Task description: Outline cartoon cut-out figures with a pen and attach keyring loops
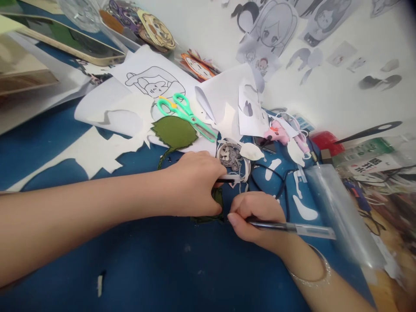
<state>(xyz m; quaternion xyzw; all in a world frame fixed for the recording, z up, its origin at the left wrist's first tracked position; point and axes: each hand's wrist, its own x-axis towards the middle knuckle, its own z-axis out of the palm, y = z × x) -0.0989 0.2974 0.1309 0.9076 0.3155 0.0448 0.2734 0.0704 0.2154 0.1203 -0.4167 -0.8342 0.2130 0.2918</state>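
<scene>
My right hand (258, 216) is closed around a pen (292, 228) with a black and clear barrel. The pen points left, and its tip is hidden by my fingers near the edge of a dark green piece (218, 200). My left hand (195, 184) is closed on that green piece, with the thumb on top of it; much of the piece is hidden underneath. From under its index finger juts a small black and clear stick (229, 178), possibly a pen cap. Beyond the left hand lies a green leaf-shaped cut-out (175, 133) with a thin curled stem.
Green-handled scissors (191, 116) rest on white paper (130, 78) bearing a line drawing. White scraps (94, 151) lie on the blue table (156, 268). A pink glue gun (277, 133), black cable (271, 169) and clear plastic roll (344, 212) are at right; a phone (65, 39) is far left.
</scene>
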